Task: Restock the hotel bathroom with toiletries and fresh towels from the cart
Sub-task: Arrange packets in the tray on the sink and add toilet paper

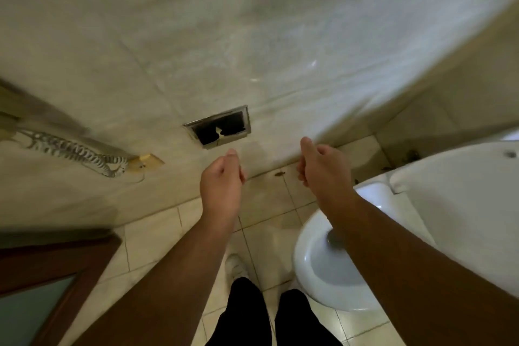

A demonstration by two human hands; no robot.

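A metal-framed wall recess (216, 126), dark inside with a white paper scrap (220, 131), is set in the pale wall (252, 36) just above and between the hands. Its long side runs across the wall, with the opening faced outward. The left hand (222, 174) and right hand (317, 166) are stretched forward, apart, with fingers loosely curled and nothing gripped.

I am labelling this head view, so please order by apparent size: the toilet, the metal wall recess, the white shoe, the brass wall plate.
1. toilet
2. metal wall recess
3. white shoe and brass wall plate: they look alike, and the shoe is partly hidden, so I leave them unranked.
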